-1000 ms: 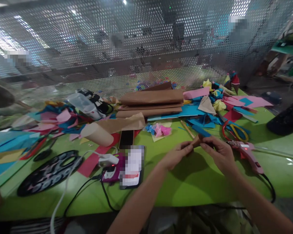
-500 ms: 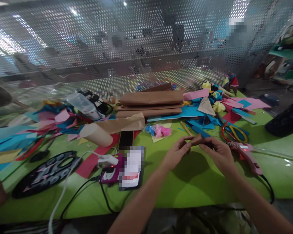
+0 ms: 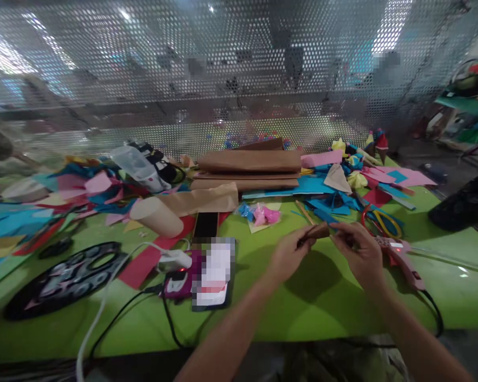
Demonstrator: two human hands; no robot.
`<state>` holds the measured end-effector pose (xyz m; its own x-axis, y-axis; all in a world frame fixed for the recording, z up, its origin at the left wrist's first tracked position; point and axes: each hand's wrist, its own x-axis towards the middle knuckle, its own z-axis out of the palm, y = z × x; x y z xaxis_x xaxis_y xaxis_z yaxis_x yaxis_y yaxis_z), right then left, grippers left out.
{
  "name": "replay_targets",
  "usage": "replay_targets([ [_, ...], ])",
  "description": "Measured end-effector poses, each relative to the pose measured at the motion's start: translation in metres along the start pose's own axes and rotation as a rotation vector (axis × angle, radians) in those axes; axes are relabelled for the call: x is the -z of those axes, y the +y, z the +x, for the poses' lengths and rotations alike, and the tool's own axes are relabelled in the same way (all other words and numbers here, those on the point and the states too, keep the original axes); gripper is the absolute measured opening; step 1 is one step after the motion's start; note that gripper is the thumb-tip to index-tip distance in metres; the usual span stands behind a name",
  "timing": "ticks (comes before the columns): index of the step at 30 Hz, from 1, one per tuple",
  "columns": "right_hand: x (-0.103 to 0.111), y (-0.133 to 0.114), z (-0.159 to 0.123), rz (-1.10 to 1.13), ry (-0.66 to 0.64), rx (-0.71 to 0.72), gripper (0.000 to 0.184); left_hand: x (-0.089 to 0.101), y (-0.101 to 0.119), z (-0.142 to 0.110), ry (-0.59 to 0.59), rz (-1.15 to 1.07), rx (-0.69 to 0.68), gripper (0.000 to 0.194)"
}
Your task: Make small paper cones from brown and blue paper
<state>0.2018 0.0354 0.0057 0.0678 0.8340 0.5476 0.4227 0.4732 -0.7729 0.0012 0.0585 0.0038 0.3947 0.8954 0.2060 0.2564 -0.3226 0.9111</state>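
Observation:
A small rolled piece of brown paper [image 3: 319, 231] is pinched in my left hand [image 3: 289, 252], above the green table. My right hand [image 3: 358, 246] has its fingertips drawn together just right of the paper's end; what lies between them, if anything, I cannot make out. Right beside that hand lies a pink hot glue gun [image 3: 402, 260] with a small red light showing. Scissors with red and yellow handles [image 3: 386, 223] rest behind it, partly hidden by my right hand. Beyond my hands is a pencil-like stick [image 3: 304, 212] near blue paper scraps [image 3: 330, 204].
Folded brown paper [image 3: 249, 161] lies at the back, before a perforated metal screen [image 3: 223, 101]. A cardboard tube [image 3: 157, 217], two phones [image 3: 206, 227], a purple power strip [image 3: 182, 284] with cables and a black palette-shaped board [image 3: 63, 281] are left. A dark bottle [image 3: 462, 204] lies right.
The brown paper has turned in my left hand. My right fingertips, earlier on the paper's end, have shifted slightly right of it. The view has shifted a little.

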Motion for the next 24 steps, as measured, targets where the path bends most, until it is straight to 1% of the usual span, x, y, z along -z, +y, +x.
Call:
replay_targets([
  [3,0.0002,-0.0010,0.0016,-0.048,-0.018,0.044,0.018,0.0005,0.0000,-0.0009,-0.013,-0.034,-0.025,0.041],
  [8,-0.0006,-0.0025,0.0027,-0.070,-0.016,0.065,0.013,0.0010,-0.0025,-0.0004,0.037,0.061,-0.044,0.032],
  [10,-0.0007,-0.0024,0.0029,-0.078,-0.021,0.074,0.013,0.0007,-0.0038,0.0005,0.048,0.056,-0.053,0.032],
  [14,-0.0006,-0.0027,0.0030,-0.091,-0.026,0.080,0.012,-0.0009,-0.0045,0.0010,0.059,-0.059,-0.045,0.035],
  [18,-0.0006,-0.0036,0.0034,-0.122,-0.041,0.059,0.016,-0.0026,-0.0043,0.0003,0.072,-0.210,-0.034,0.040],
  [21,-0.0007,-0.0037,0.0036,-0.134,-0.059,0.057,0.014,-0.0027,-0.0044,-0.0001,0.045,-0.282,-0.069,0.040],
  [24,-0.0010,-0.0032,0.0034,-0.132,-0.057,0.053,0.010,-0.0019,-0.0032,-0.0004,0.029,-0.288,-0.117,0.036],
])
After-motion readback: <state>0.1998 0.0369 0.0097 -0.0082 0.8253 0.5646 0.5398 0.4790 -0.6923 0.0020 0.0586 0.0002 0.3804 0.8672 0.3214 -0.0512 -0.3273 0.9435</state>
